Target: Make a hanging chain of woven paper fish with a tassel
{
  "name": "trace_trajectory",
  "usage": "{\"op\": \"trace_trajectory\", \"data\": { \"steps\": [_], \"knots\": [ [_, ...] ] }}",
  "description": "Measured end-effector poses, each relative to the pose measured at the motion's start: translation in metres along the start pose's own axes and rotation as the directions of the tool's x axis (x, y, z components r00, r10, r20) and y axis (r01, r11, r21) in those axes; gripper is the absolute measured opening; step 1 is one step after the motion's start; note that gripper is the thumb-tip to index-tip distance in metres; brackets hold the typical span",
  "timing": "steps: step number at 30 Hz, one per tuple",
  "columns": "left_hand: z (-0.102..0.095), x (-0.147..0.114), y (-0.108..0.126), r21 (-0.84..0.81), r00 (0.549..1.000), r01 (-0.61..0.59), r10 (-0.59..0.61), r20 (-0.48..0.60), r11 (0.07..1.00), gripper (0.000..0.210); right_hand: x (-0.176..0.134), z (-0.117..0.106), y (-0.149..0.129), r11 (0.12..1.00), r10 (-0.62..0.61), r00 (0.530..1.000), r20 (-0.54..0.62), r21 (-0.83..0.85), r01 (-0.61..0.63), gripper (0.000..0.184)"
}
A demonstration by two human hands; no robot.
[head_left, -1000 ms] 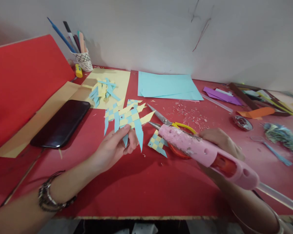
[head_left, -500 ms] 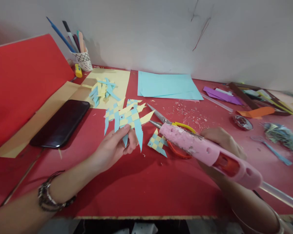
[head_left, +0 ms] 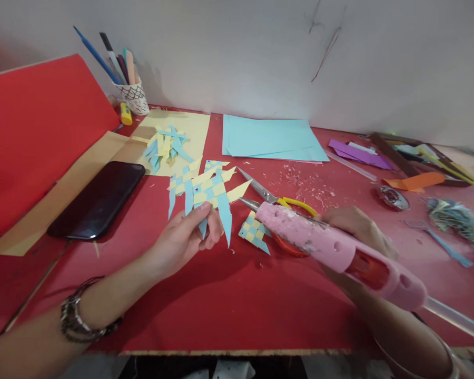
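- Here's the left hand (head_left: 186, 234), thumb and fingers closed together on the lower edge of a woven paper fish (head_left: 208, 190), which sits just beyond those fingertips, off the tabletop by the look of it.
- More checked blue-and-yellow pieces (head_left: 178, 182) cluster past the fish, farther out and to the left of the pinch; whether they're joined to it, I can't tell.
- Now the right hand (head_left: 355, 229): it has the pink glue gun (head_left: 304, 229), the palm on the gun's far side, the fingertips hidden behind the body.
- The key line: the gun's long axis slants from the right hand across toward the left fingers, nozzle (head_left: 249, 204) leading, clear glue stick (head_left: 456, 318) trailing out behind.
- That nozzle is just to the right of the left fingertips, right beside the fish's yellow strip (head_left: 240, 191); touching or a hair apart, I can't call it.
- The left hand is clearly the nearer one to the fish; the right reaches it only through the gun's length.
- Right of the left fingers, a second woven fish (head_left: 254, 230) lies below the nozzle, and the scissors (head_left: 265, 193) lie beyond it, partly behind the gun.
- Against half a second ago: the nozzle's edged slightly toward the left fingers, the gun's back end has drifted slightly outward, and the left pinch looks unchanged.
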State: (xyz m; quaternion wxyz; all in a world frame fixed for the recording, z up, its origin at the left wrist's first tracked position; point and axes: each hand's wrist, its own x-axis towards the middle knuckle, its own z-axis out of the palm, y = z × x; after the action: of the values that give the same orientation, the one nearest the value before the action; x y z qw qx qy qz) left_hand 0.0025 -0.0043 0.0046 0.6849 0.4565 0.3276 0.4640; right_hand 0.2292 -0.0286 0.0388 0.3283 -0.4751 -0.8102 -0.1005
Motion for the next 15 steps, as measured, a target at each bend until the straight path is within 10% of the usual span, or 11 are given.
{"op": "trace_trajectory", "data": {
  "steps": [15],
  "knots": [
    [-0.0022, -0.0004, -0.0034, 0.005, 0.999, -0.010, 0.010, 0.034, 1.000, 0.044, 0.0041, -0.0027, -0.0022, 0.994, -0.109, 0.994, 0.001, -0.019, 0.109, 0.008]
  ]
}}
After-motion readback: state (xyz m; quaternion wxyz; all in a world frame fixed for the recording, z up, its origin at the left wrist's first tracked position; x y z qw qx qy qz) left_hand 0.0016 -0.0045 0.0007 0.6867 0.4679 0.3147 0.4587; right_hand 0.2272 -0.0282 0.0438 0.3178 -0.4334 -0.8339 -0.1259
